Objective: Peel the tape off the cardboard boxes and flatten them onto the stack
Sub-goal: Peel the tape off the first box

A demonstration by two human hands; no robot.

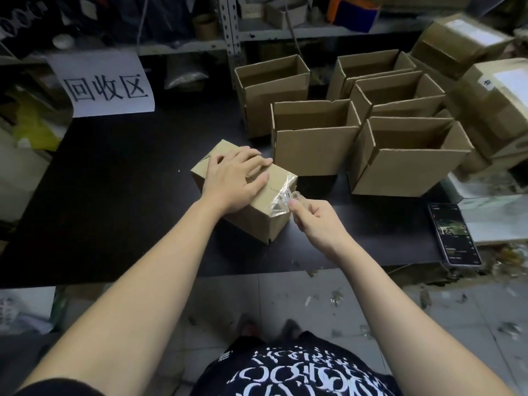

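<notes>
Squarely on the black worktop (pixel 114 195) sits a small closed cardboard box (pixel 265 221), turned at an angle. The left hand (pixel 237 181) lies flat on its top, fingers spread and pressing down. The right hand (pixel 317 221), just right of the box, pinches a crumpled strip of clear tape (pixel 283 195) between thumb and fingers. The strip's other end is stuck to the box's right top corner.

Beyond the box and to its right stand five open boxes (pixel 314 150), flaps up and crowded together, the nearest just behind it. Farther right, larger taped boxes (pixel 500 104) with white labels are piled up. A phone (pixel 454 235) with a lit screen lies right of the box, past the right hand. Beyond the box to the left hangs a white paper sign (pixel 105 84) with handwritten characters. Nearer than the box, past the worktop's edge, tape scraps (pixel 337 298) litter the tiled floor (pixel 285 295).
</notes>
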